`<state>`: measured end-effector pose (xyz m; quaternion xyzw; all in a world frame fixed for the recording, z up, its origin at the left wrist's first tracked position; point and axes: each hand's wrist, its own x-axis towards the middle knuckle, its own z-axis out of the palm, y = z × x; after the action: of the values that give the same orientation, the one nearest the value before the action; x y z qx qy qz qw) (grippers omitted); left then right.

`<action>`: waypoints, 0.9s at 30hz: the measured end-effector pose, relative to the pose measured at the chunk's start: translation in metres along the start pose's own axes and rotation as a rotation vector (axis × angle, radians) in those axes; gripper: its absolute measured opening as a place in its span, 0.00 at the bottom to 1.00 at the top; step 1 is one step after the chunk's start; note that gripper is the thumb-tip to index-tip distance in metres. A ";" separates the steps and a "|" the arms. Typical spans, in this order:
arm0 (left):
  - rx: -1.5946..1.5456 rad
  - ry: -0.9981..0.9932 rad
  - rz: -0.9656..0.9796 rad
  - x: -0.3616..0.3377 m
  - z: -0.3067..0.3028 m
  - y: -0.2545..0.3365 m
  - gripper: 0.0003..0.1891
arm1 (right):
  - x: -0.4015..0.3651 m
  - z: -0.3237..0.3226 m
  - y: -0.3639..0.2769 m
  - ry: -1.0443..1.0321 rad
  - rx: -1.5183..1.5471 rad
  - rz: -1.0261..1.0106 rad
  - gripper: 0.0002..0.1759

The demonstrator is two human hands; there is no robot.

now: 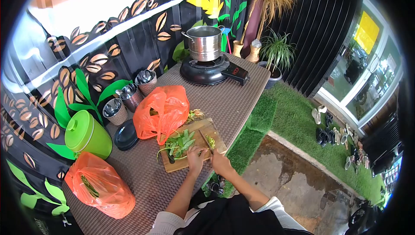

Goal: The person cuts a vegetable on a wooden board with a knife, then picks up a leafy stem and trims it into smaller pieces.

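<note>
A wooden cutting board (206, 125) lies near the table's front edge. In my right hand (221, 163) is a knife (203, 138), its blade pointing away from me over the board. My left hand (195, 157) is closed on the stems of leafy greens (180, 143), close beside the knife. The leaves spread over the left half of the board. Small chopped green pieces (210, 141) lie just right of the blade. Root ends (196, 114) of some stems stick out at the board's far edge, beside an orange plastic bag (161, 109).
On the table (151, 174) stand a steel pot (204, 45) on a portable gas stove (203, 71), cups of cutlery (115, 110), dark plates (126, 134), a green lidded container (88, 135) and another orange bag (101, 187). A potted plant (276, 51) stands beyond the far corner.
</note>
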<state>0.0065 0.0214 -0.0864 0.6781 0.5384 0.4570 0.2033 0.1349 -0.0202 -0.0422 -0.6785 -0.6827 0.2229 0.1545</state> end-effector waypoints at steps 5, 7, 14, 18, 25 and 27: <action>-0.001 0.027 0.033 -0.002 0.004 -0.004 0.04 | 0.015 0.012 0.006 -0.013 0.031 0.057 0.19; -0.058 -0.001 0.005 -0.001 0.003 -0.003 0.04 | 0.019 0.007 0.013 0.004 0.042 0.016 0.19; 0.026 0.029 0.009 -0.002 0.002 -0.001 0.04 | -0.001 0.009 -0.011 -0.001 0.011 0.106 0.17; -0.002 -0.018 0.062 -0.004 -0.002 -0.003 0.06 | 0.015 0.006 -0.002 0.013 0.024 0.031 0.18; -0.027 -0.012 0.078 -0.002 -0.003 -0.004 0.06 | -0.008 0.008 -0.015 0.018 0.053 0.129 0.19; -0.038 -0.016 0.067 -0.002 -0.002 -0.005 0.06 | 0.005 0.012 -0.011 0.029 0.065 0.106 0.19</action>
<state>0.0020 0.0205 -0.0896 0.6953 0.5051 0.4683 0.2052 0.1195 -0.0160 -0.0468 -0.7116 -0.6359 0.2429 0.1741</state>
